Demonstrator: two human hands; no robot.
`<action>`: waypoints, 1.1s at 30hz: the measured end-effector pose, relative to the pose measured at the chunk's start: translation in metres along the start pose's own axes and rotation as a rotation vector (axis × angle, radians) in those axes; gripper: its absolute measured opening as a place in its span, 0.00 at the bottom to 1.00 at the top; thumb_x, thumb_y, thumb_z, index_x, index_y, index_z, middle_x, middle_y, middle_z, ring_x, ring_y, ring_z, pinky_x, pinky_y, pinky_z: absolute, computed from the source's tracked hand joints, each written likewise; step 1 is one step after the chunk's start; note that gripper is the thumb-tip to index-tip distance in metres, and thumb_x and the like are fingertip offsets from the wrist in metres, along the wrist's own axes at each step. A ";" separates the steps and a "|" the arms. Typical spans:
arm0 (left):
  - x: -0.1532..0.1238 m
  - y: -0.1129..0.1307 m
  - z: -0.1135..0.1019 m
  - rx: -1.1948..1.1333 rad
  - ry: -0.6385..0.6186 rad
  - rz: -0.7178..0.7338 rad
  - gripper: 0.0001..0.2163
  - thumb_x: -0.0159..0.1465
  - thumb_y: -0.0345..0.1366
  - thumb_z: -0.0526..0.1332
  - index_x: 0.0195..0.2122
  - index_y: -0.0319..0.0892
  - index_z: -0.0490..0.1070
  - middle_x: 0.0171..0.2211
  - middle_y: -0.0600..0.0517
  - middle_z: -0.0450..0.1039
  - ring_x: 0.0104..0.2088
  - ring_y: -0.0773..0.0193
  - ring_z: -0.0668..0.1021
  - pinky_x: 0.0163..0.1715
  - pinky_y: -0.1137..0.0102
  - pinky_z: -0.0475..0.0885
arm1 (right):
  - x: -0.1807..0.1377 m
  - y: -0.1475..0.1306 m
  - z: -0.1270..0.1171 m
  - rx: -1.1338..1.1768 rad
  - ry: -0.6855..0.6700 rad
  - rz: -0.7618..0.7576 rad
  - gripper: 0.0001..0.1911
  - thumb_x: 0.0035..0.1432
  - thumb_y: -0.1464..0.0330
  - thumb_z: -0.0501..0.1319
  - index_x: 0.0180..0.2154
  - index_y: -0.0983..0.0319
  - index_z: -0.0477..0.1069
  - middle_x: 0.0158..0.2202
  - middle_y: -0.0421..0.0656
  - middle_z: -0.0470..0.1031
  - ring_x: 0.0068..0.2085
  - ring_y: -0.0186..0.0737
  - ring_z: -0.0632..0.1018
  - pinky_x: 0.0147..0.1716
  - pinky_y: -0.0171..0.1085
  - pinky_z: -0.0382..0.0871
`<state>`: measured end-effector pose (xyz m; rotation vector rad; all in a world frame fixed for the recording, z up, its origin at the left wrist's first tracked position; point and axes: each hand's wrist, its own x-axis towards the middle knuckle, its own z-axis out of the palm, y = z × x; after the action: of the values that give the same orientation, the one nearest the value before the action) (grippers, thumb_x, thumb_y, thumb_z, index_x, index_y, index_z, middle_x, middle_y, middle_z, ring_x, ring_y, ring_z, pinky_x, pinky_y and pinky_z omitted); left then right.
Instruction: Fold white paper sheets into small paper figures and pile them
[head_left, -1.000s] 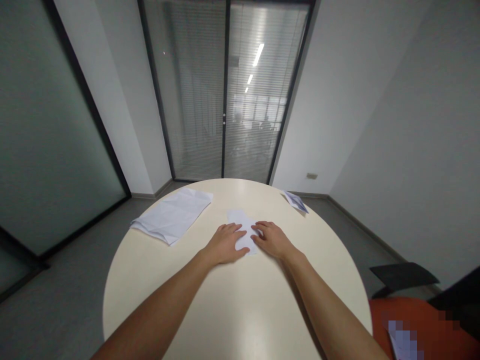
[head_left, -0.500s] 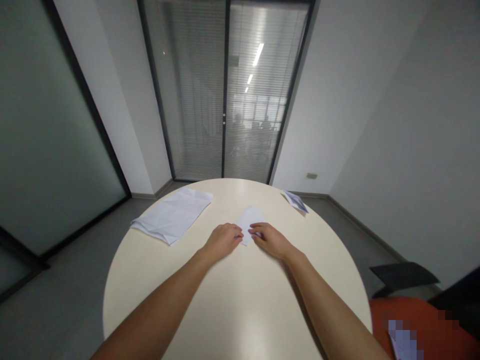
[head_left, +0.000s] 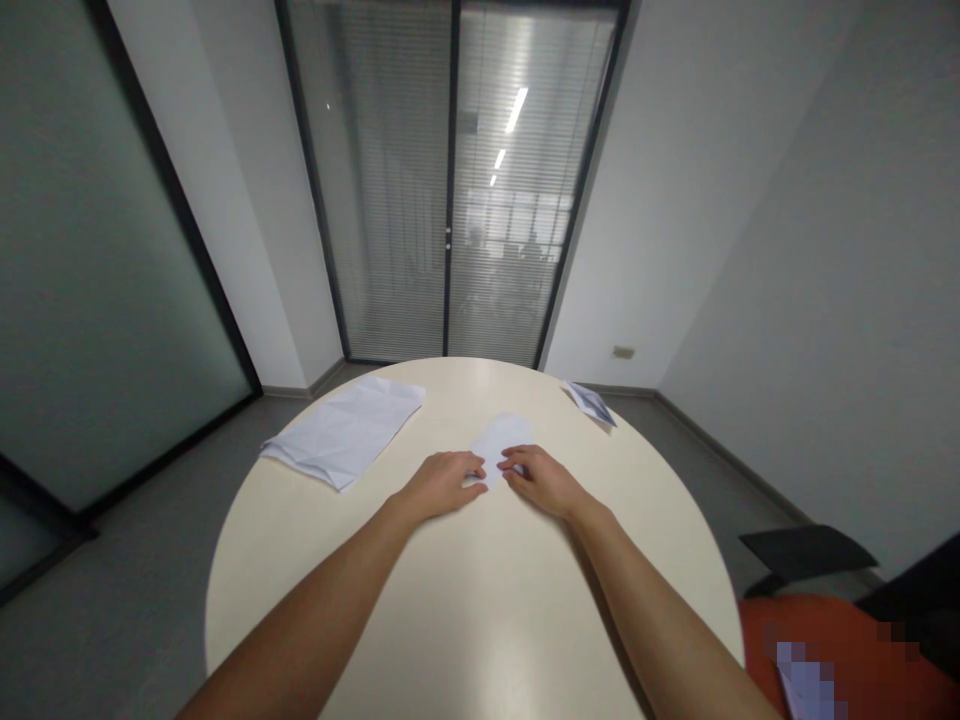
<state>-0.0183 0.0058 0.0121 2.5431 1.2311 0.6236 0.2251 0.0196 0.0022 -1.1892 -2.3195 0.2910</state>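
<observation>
Paper (head_left: 503, 434) on the table (head_left: 465, 610), between left hand (head_left: 441, 484) and right hand (head_left: 546, 480).
The 2 hands are half open, curved at its near end; whether they grip it, I cannot tell. Sheets (head_left: 349, 430) lie left, 1 card (head_left: 591, 404) right.

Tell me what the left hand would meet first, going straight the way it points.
The left hand would first meet the small white paper close ahead; beyond it, probably the right hand, though depth is unclear.

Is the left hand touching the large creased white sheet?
No, the left hand is at the small white paper, apart from the large creased white sheet.
</observation>
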 end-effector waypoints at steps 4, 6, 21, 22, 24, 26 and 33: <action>0.001 -0.001 0.001 -0.006 0.013 -0.002 0.10 0.66 0.41 0.61 0.44 0.47 0.79 0.54 0.51 0.77 0.53 0.56 0.78 0.55 0.65 0.69 | 0.000 -0.002 -0.002 0.006 -0.007 -0.018 0.14 0.61 0.68 0.60 0.46 0.58 0.81 0.53 0.49 0.78 0.55 0.49 0.76 0.56 0.47 0.68; 0.001 -0.001 0.002 -0.008 0.018 0.003 0.10 0.66 0.42 0.61 0.44 0.47 0.79 0.52 0.51 0.78 0.52 0.56 0.79 0.55 0.65 0.69 | -0.001 -0.003 -0.002 0.013 -0.007 -0.020 0.14 0.61 0.69 0.60 0.45 0.58 0.81 0.53 0.48 0.78 0.55 0.49 0.76 0.56 0.47 0.68; 0.003 0.002 0.005 0.055 0.036 -0.034 0.13 0.71 0.38 0.54 0.48 0.46 0.77 0.47 0.48 0.80 0.48 0.58 0.80 0.50 0.67 0.71 | 0.003 -0.015 -0.003 0.062 -0.026 -0.027 0.08 0.61 0.66 0.63 0.39 0.58 0.81 0.45 0.45 0.81 0.45 0.45 0.77 0.47 0.40 0.69; 0.004 0.003 0.006 0.061 0.044 -0.034 0.13 0.71 0.37 0.54 0.48 0.45 0.77 0.46 0.49 0.80 0.48 0.58 0.80 0.50 0.67 0.71 | 0.004 -0.017 -0.003 0.062 -0.029 -0.025 0.08 0.62 0.66 0.62 0.39 0.58 0.81 0.43 0.45 0.81 0.43 0.44 0.77 0.46 0.40 0.68; 0.004 0.003 0.007 0.076 0.058 -0.038 0.12 0.70 0.36 0.54 0.47 0.45 0.77 0.46 0.49 0.80 0.48 0.58 0.79 0.50 0.67 0.71 | 0.006 -0.021 -0.003 0.059 -0.032 -0.012 0.08 0.62 0.67 0.62 0.39 0.59 0.80 0.41 0.44 0.81 0.42 0.43 0.77 0.45 0.39 0.68; 0.005 0.004 0.007 0.088 0.064 -0.046 0.12 0.70 0.36 0.54 0.47 0.45 0.76 0.45 0.49 0.80 0.48 0.58 0.79 0.50 0.67 0.71 | 0.008 -0.023 -0.002 0.051 -0.024 0.006 0.08 0.62 0.68 0.61 0.38 0.59 0.80 0.40 0.44 0.80 0.41 0.43 0.76 0.45 0.38 0.67; 0.006 0.005 0.009 0.108 0.083 -0.095 0.11 0.69 0.35 0.55 0.47 0.46 0.76 0.45 0.50 0.80 0.46 0.58 0.80 0.48 0.67 0.71 | 0.010 -0.026 0.004 0.017 0.009 0.021 0.09 0.62 0.69 0.59 0.37 0.60 0.78 0.38 0.44 0.79 0.41 0.43 0.76 0.46 0.39 0.67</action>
<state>-0.0076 0.0069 0.0073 2.5498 1.4425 0.6645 0.2000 0.0125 0.0124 -1.2049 -2.2940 0.3118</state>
